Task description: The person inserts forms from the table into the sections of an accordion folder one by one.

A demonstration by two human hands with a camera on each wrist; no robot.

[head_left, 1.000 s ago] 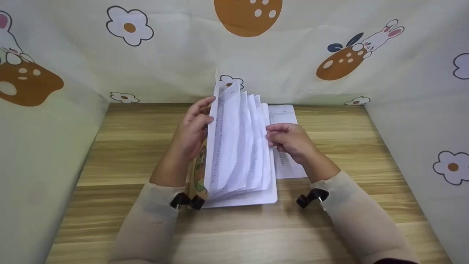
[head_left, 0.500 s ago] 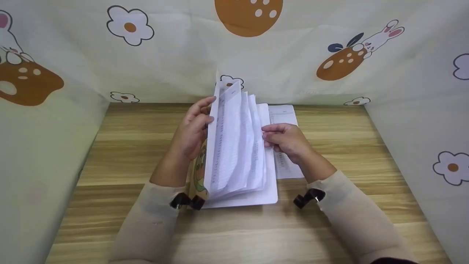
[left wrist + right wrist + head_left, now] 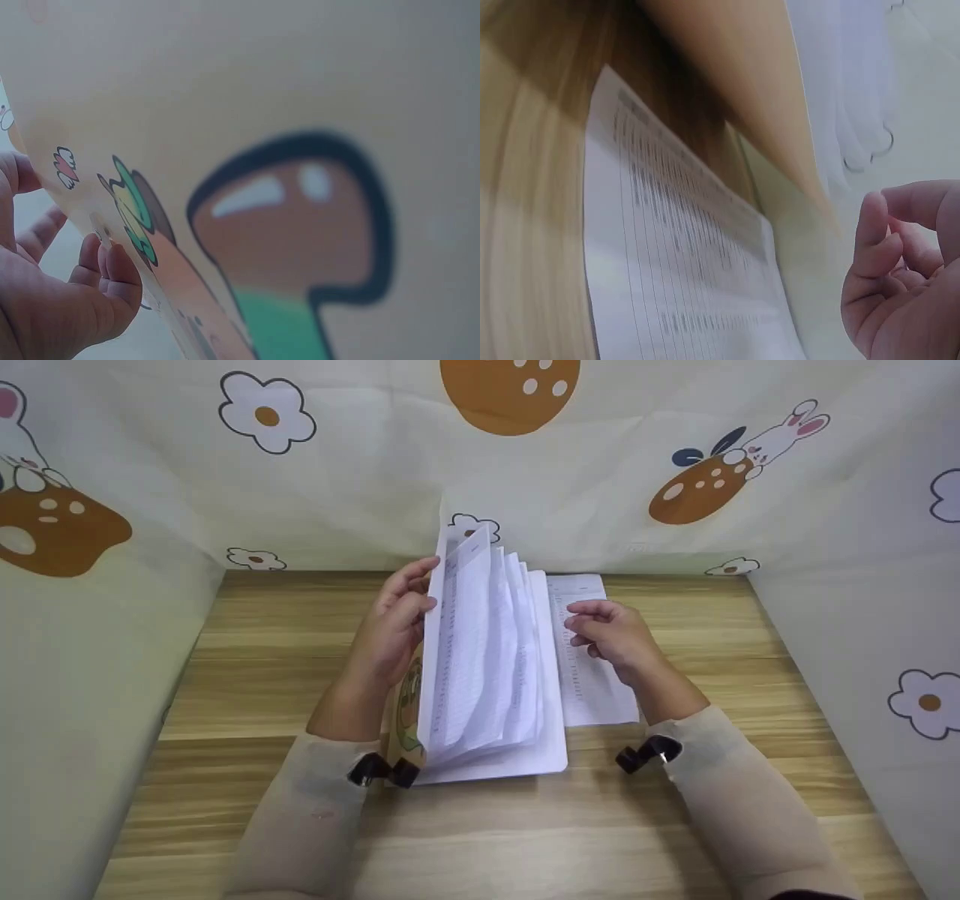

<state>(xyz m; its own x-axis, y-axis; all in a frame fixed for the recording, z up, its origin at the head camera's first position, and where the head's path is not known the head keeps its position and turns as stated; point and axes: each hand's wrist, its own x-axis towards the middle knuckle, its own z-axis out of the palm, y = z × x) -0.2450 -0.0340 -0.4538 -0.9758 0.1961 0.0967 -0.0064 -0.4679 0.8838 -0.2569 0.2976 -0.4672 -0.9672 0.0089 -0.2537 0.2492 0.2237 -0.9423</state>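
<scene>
A notebook (image 3: 469, 660) with lined, printed white pages stands partly fanned out on the table in the head view. Its tan cover (image 3: 247, 90) carries cartoon drawings, seen large in the left wrist view. My left hand (image 3: 394, 622) pinches the notebook's left side between thumb and fingers and keeps it raised. Off to the right of the pages, my right hand (image 3: 611, 634) hovers with loosely bent fingers and holds nothing. Below it lies a loose printed sheet (image 3: 600, 697), partly covered by the hand and the notebook; the right wrist view shows its rows of print.
The wood-grain table (image 3: 262, 660) is bounded at the back and both sides by cloth walls (image 3: 360, 472) printed with flowers and rabbits. The notebook's top reaches up in front of the back wall. A black camera mount (image 3: 649, 754) sits on the right wrist, another on the left.
My right hand has let go of the page edges and moved right, over the loose sheet. The pages it held have spread apart slightly. My left hand stays where it was.
</scene>
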